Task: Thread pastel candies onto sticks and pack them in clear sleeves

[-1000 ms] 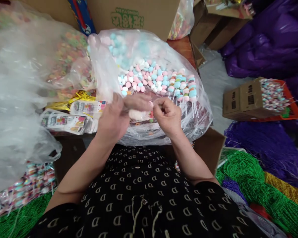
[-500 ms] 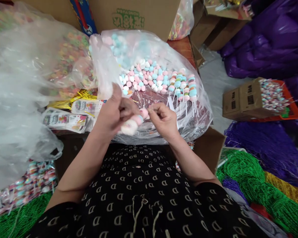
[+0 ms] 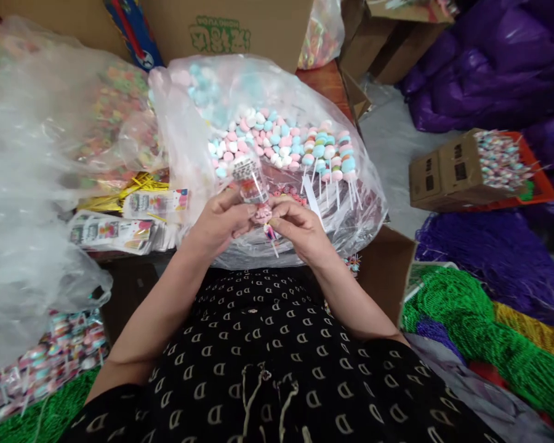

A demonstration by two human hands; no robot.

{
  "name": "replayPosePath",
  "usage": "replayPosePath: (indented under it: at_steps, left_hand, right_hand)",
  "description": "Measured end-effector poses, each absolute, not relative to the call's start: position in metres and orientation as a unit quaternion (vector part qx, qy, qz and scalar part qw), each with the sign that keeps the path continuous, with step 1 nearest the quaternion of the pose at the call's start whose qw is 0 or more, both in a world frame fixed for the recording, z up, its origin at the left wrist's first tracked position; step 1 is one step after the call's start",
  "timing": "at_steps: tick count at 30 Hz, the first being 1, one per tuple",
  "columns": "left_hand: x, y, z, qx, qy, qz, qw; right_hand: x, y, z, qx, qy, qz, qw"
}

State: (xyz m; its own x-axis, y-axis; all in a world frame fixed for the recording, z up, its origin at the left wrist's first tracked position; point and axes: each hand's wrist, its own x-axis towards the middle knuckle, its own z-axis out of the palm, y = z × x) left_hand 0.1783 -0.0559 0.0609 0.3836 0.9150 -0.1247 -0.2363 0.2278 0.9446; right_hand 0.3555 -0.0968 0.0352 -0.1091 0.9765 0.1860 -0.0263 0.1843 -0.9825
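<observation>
A bagged candy stick (image 3: 252, 184) was held low over clear plastic sheeting (image 3: 372, 206), the left hand (image 3: 231, 218) clamped on its lower end, the right hand (image 3: 300, 226) pinching beside the gathered neck. The step looked like closing the wrapper; the next move seemed to call for a steady left hold and a snug right twist. Printed packets (image 3: 115, 232) hemmed the left, marshmallow skewers (image 3: 327, 151) the right; a narrow strip lay open toward the sheeting's near edge.

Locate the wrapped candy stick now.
In the head view, the wrapped candy stick is just left of centre, held between the left hand and right hand, in front of the loose candies.
</observation>
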Motion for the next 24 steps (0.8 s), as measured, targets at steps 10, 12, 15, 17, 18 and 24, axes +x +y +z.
replayPosePath:
  at_steps: [10, 12, 15, 17, 18, 24]
  left_hand:
    - [0.184, -0.065, 0.054, 0.596, 0.326, 0.339, 0.651]
    - [0.186, -0.060, 0.056, 0.541, 0.366, 0.406, 0.640]
    - [0.186, -0.049, 0.063, 0.482, 0.437, 0.489, 0.582]
    - [0.183, -0.042, 0.069, 0.463, 0.453, 0.527, 0.550]
    - [0.180, -0.039, 0.072, 0.459, 0.453, 0.542, 0.539]
    - [0.142, -0.028, 0.079, 0.448, 0.509, 0.567, 0.468]
  right_hand:
    - [0.433, -0.166, 0.003, -0.564, -0.298, 0.366, 0.678]
    - [0.474, -0.193, -0.014, -0.636, -0.247, 0.230, 0.694]
    - [0.528, -0.233, -0.046, -0.771, -0.169, 0.056, 0.611]
    - [0.551, -0.253, -0.066, -0.801, -0.146, 0.023, 0.580]
    - [0.559, -0.259, -0.073, -0.811, -0.138, 0.005, 0.569]
    - [0.552, -0.236, -0.053, -0.773, -0.231, -0.034, 0.590]
